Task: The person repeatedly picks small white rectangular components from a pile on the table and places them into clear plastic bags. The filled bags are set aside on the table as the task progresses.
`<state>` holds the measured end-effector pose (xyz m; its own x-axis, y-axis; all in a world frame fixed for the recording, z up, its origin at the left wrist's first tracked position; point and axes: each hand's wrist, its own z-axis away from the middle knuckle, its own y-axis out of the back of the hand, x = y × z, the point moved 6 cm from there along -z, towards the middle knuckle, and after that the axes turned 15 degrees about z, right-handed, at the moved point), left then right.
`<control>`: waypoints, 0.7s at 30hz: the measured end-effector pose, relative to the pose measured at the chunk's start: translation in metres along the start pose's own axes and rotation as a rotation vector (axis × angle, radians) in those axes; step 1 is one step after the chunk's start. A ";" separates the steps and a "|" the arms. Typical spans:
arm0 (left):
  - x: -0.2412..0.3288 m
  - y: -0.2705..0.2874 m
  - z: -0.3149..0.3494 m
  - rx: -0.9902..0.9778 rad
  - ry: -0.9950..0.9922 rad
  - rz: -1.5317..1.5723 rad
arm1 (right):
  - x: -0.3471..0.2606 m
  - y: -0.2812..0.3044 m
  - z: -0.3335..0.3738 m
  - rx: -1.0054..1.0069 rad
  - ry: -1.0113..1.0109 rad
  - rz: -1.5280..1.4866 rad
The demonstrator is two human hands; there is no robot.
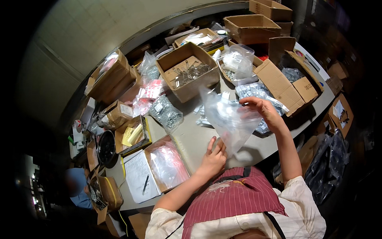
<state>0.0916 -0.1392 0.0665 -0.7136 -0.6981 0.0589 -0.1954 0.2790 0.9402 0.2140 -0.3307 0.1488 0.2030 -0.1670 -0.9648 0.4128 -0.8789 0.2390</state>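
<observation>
A clear plastic bag [229, 125] is spread out in front of my body, over the near edge of the table. The fingers of my left hand [215, 159] close on its lower left edge. My right hand [266, 113] is at the bag's right side with bent fingers, some of them seen blurrily through the plastic. Inside the bag I can make out no contents. Just beyond it lie small grey metal parts [203, 117] and a plastic bag of silvery parts [258, 92].
An open cardboard box [165, 69] holds wire-like metal parts. Bagged small hardware [166, 113] lies left of centre. A shallow box [153, 153] of flat clear bags sits beside papers [133, 175] and a pen [145, 185]. Another flapped box [280, 87] stands right. One person [79, 187] is at far left.
</observation>
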 end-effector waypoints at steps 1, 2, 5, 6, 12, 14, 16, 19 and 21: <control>-0.002 -0.004 0.006 0.002 0.023 -0.010 | -0.001 -0.003 -0.007 -0.015 0.004 0.004; -0.004 -0.008 0.012 0.005 0.046 -0.020 | -0.004 -0.007 -0.010 -0.028 -0.063 0.033; -0.012 -0.019 0.030 -0.001 0.081 -0.034 | -0.004 -0.031 -0.011 -0.144 -0.122 0.060; -0.015 -0.021 0.036 -0.005 0.087 -0.036 | -0.008 -0.040 -0.012 -0.199 -0.126 0.005; -0.025 0.045 0.077 -0.382 0.606 0.534 | 0.011 -0.096 0.013 -0.123 0.010 0.439; -0.038 0.076 0.087 -0.127 0.771 0.743 | 0.024 -0.121 0.033 -0.177 -0.039 0.461; -0.041 0.098 0.091 0.080 0.956 0.902 | 0.046 -0.152 0.049 -0.229 -0.094 0.453; -0.044 0.112 0.086 0.269 1.108 0.917 | 0.045 -0.190 0.059 -0.198 -0.014 0.264; -0.043 0.112 0.081 0.334 1.013 0.720 | 0.045 -0.207 0.059 -0.245 -0.051 0.102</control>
<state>0.0454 -0.0245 0.1418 0.0695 -0.4676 0.8812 -0.2447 0.8484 0.4695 0.0848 -0.1828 0.0493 0.2125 -0.2769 -0.9371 0.5965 -0.7229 0.3489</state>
